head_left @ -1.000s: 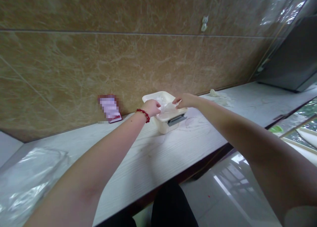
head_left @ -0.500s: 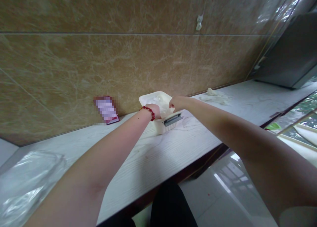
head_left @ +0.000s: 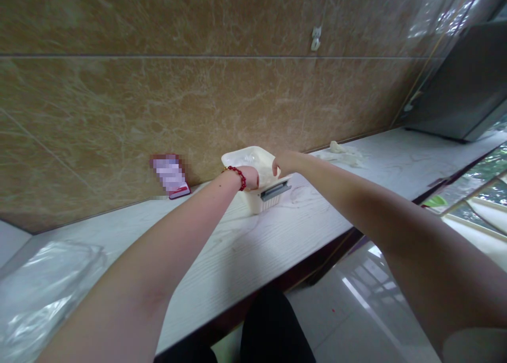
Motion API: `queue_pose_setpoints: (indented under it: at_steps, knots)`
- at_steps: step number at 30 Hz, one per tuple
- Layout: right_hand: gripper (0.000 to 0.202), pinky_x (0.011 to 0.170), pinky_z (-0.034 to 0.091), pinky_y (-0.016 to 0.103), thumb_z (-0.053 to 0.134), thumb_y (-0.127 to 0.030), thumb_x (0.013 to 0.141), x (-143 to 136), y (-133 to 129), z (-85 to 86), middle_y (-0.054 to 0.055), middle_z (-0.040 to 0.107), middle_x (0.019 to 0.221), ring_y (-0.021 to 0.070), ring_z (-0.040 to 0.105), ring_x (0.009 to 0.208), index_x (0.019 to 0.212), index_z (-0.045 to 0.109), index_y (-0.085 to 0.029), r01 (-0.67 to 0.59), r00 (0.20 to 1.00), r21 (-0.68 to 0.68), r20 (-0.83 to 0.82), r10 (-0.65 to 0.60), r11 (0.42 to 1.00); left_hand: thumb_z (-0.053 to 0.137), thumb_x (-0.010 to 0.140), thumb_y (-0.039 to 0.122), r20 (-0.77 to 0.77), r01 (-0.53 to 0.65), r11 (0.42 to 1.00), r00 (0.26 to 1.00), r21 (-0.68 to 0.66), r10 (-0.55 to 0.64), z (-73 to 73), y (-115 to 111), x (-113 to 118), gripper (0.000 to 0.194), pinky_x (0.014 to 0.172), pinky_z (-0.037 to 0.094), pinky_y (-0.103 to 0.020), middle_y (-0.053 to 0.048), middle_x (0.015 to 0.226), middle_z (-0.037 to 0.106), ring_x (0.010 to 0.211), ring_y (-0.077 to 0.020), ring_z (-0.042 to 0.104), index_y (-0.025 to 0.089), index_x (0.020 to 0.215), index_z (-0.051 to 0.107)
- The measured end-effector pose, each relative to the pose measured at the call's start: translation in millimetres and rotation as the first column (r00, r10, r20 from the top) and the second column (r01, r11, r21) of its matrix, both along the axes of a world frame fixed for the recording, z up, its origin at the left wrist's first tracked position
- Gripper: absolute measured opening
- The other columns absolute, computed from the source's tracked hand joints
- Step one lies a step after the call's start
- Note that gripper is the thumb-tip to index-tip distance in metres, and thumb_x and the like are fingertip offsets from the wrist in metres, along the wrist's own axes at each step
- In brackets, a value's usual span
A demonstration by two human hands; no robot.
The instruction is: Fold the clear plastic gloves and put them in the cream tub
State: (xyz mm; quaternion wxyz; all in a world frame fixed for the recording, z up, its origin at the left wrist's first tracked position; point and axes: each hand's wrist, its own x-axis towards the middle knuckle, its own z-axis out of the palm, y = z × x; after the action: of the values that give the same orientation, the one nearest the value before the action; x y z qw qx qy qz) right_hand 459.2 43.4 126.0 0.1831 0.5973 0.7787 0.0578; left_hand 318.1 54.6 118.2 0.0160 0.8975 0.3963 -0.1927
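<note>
A small white plastic basket (head_left: 259, 203) with a grey handle (head_left: 276, 190) folded along its near rim stands on the counter near the wall. Clear, crumpled plastic film (head_left: 249, 160) lies inside it. My left hand (head_left: 249, 177), with a red bead bracelet at the wrist, reaches into the basket from the left; its fingers are mostly hidden. At the basket's right side, my right hand (head_left: 284, 163) is curled with its fingers bent down over the rim. Whatever lies between those fingers is too small to make out.
A phone (head_left: 172, 175), its screen blurred, leans against the brown tiled wall. Clear plastic sheeting (head_left: 51, 284) covers the counter's left end. Pale crumpled gloves or film (head_left: 344, 154) lie to the right, before a grey appliance (head_left: 455, 88). The counter's dark edge (head_left: 301, 278) runs in front.
The whitish film that stretched between my hands has sunk lower into the basket. My left hand has turned slightly, and the fingers of my right hand have shifted a little. The basket stays put.
</note>
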Motion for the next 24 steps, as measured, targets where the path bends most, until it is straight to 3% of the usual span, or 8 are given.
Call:
queue_pose_setpoints:
  at_steps: [5, 8, 15, 17, 20, 24]
  knots:
    - [0.026, 0.07, 0.041, 0.029, 0.065, -0.025, 0.062, -6.1, 3.8, -5.7, 0.003, 0.062, 0.098, 0.0212, 0.056, 0.087, 0.088, 0.067, -0.027, 0.078, 0.997, -0.008, -0.003, -0.078, 0.997, 0.049, 0.067, 0.034, -0.054, -0.037, 0.999, 0.998, 0.025, 0.038, -10.9, 14.4, 10.1, 0.037, 0.078, 0.04, -0.031, -0.013, 0.1, 0.062, 0.088, -0.0245, 0.056, 0.014, 0.094, 0.066]
    - [0.025, 0.077, 0.04, 0.036, 0.064, -0.026, 0.063, -7.3, 8.5, -9.6, 0.003, 0.06, 0.105, 0.0247, 0.053, 0.095, 0.087, 0.067, -0.028, 0.154, 0.988, 0.007, 0.012, -0.155, 0.988, 0.051, 0.066, 0.038, -0.096, -0.066, 0.998, 0.993, 0.012, 0.067, -13.8, 21.1, 13.2, 0.038, 0.082, 0.039, -0.033, -0.012, 0.103, 0.061, 0.091, -0.0257, 0.055, 0.016, 0.094, 0.066]
    - [0.025, 0.089, 0.026, 0.05, 0.064, -0.029, 0.064, -5.9, 19.2, -18.1, 0.004, 0.055, 0.112, 0.0278, 0.043, 0.107, 0.088, 0.066, -0.03, 0.177, 0.984, 0.031, 0.029, -0.178, 0.984, 0.058, 0.06, 0.034, -0.164, -0.038, 0.995, 0.985, 0.097, 0.054, -7.0, 11.5, 14.1, 0.04, 0.077, 0.041, -0.032, -0.01, 0.105, 0.061, 0.092, -0.0251, 0.055, 0.018, 0.097, 0.063]
    - [0.025, 0.088, 0.025, 0.051, 0.065, -0.029, 0.063, -5.3, 20.8, -18.3, 0.005, 0.054, 0.113, 0.028, 0.041, 0.108, 0.088, 0.066, -0.031, 0.178, 0.984, 0.027, 0.022, -0.179, 0.984, 0.058, 0.061, 0.033, -0.123, -0.01, 0.993, 0.992, 0.117, 0.025, -2.8, 10.2, 12.4, 0.041, 0.076, 0.042, -0.03, -0.01, 0.104, 0.061, 0.091, -0.0234, 0.055, 0.017, 0.099, 0.062]
    - [0.026, 0.087, 0.025, 0.052, 0.067, -0.029, 0.06, -4.7, 21.1, -16.5, 0.003, 0.055, 0.111, 0.0282, 0.042, 0.107, 0.087, 0.066, -0.033, 0.177, 0.984, 0.005, -0.003, -0.177, 0.984, 0.048, 0.07, 0.036, 0.061, 0.03, 0.995, 0.997, 0.098, -0.036, 4.2, 12.5, 6.5, 0.037, 0.074, 0.041, -0.025, -0.007, 0.101, 0.062, 0.088, -0.0186, 0.055, 0.017, 0.098, 0.062]
    - [0.025, 0.087, 0.026, 0.052, 0.069, -0.03, 0.057, -5.1, 15.2, -11.6, 0.003, 0.057, 0.105, 0.0289, 0.044, 0.105, 0.082, 0.067, -0.033, 0.158, 0.986, 0.0, -0.062, -0.157, 0.987, 0.035, 0.074, 0.047, 0.304, 0.146, 0.981, 0.947, -0.13, -0.101, 11.2, 12.3, -2.8, 0.042, 0.07, 0.039, -0.019, -0.001, 0.091, 0.065, 0.077, -0.0118, 0.056, 0.02, 0.091, 0.064]
